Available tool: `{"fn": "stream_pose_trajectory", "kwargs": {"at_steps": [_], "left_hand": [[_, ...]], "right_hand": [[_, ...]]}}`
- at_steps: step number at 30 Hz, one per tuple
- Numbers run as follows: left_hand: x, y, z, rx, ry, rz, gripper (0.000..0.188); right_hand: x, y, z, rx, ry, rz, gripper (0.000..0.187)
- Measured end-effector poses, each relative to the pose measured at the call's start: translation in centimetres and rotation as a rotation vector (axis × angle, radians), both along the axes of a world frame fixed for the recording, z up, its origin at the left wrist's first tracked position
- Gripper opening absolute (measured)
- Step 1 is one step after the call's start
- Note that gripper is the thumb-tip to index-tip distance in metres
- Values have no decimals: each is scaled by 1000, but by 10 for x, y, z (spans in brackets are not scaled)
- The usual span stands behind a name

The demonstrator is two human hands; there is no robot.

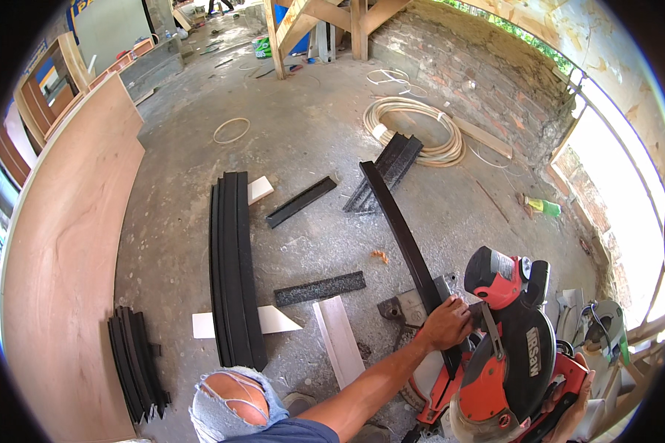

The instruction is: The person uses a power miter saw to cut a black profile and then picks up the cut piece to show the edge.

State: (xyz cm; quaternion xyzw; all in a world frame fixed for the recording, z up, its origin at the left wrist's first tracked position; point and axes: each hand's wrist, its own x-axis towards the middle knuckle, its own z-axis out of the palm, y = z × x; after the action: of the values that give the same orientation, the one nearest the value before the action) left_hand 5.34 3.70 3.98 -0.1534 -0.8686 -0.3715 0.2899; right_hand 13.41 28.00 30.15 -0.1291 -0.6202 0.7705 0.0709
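A red and black miter saw stands at the lower right, its round blade guard toward me. A long, narrow black trim strip lies across its base and reaches away over the floor. My left hand is closed on the strip beside the saw head, fingers curled over it. At the saw's near right side, my right hand wraps round the saw handle, partly hidden by the saw body. The blade is hidden, so I cannot tell whether it touches the strip.
Black trim lengths lie on white offcuts at the left, near a shorter stack. Other black pieces rest ahead, before a coiled hose. A plywood sheet stands left. A green bottle lies right.
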Motion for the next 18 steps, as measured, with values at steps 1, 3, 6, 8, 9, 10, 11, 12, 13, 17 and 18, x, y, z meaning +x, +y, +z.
{"fn": "stream_pose_trajectory", "kwargs": {"at_steps": [1, 3, 6, 8, 9, 10, 11, 12, 13, 17, 18], "left_hand": [[0, 0, 0, 1, -1, -1, 23], [1, -2, 0, -5, 20, 9, 23], [1, -3, 0, 6, 17, 7, 23], [1, -1, 1, -2, 5, 6, 23], [2, -1, 2, -12, -4, 7, 23], [1, 1, 3, -9, -7, 0, 23], [0, 2, 4, -16, 2, -6, 24], [-3, 4, 4, -21, 11, -14, 24], [-2, 4, 4, -16, 3, -26, 24], [0, -2, -4, 5, 49, 19, 23], [0, -6, -2, -12, -3, 12, 23]], "right_hand": [[0, -1, -1, -2, -1, 4, 59], [1, -1, -2, -7, -3, 5, 59], [4, -2, -3, -23, -5, 5, 59], [5, -2, -4, -32, 3, 2, 58], [6, -2, -4, -50, 13, -7, 58], [7, 5, -6, -23, 20, 10, 59], [7, 11, -7, 5, 26, 25, 59], [9, 17, -9, 57, 40, 61, 60], [10, 16, -9, 63, 32, 50, 60], [12, -8, -5, 56, 21, 18, 58], [11, -13, -3, 67, 24, 14, 58]]}}
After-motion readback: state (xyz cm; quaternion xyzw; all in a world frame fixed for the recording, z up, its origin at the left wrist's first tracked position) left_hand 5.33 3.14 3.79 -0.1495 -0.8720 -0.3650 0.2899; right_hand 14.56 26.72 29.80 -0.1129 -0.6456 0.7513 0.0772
